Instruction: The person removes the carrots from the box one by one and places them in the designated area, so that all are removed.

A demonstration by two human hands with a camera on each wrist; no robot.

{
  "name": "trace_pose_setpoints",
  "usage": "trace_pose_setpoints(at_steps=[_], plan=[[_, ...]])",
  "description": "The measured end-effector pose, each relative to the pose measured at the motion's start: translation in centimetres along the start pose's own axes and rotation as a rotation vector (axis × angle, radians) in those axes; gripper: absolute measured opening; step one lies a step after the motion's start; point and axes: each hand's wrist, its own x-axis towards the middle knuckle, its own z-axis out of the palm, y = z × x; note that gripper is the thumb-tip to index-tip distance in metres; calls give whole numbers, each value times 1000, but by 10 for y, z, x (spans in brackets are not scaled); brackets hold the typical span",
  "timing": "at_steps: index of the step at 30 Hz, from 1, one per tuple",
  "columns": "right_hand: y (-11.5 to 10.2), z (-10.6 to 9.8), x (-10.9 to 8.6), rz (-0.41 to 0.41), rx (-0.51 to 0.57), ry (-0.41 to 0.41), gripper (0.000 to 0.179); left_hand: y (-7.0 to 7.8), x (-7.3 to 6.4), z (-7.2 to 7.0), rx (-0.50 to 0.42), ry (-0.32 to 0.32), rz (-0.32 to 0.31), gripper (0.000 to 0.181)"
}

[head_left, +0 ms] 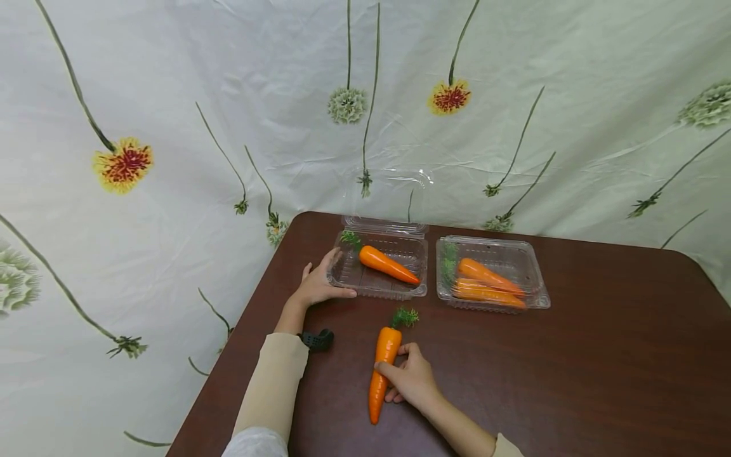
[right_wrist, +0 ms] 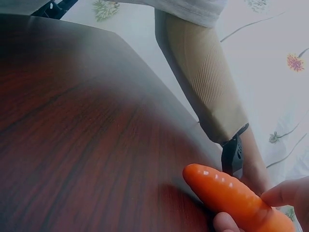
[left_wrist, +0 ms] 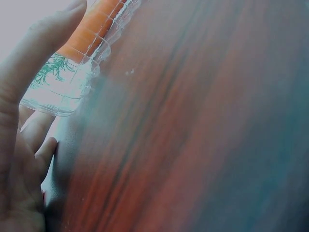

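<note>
- Where the left wrist view blurs, I read only desk (head_left: 571, 355) grain.
- Left hand (head_left: 317, 287) grips the open clamshell (head_left: 378, 265), one carrot inside.
- Right hand (head_left: 410, 378) pinches a loose carrot (head_left: 382, 369) lying on the desk.
- Closed clamshell (head_left: 491, 273) holds carrots.

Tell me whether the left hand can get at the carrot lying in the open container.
Probably yes. The left hand already holds the open container at its near left corner, the lid stands up behind, and nothing covers the carrot inside.
</note>
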Motion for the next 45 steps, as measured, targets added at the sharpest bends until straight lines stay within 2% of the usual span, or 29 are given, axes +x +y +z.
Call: trace_pose_setpoints(at_steps=[9,15,21,28,38,45], plan=[[-1,-10,1,0,-26,-21,60,1,0,-2,1,3,-6,120],[-8,-27,5,17,-113,25,60,1,0,-4,-4,4,-4,121],[-39,-61,18,14,-165,108,49,3,0,-6,-14,5,4,121],[-81,-90,43,-48,-147,63,43,4,-2,-7,-7,3,-2,121],[-113,-85,83,-98,-171,-12,39,3,-2,-4,-11,-6,4,120],[-118,-79,112,-84,-167,20,35,2,-4,-1,-25,-5,6,122]])
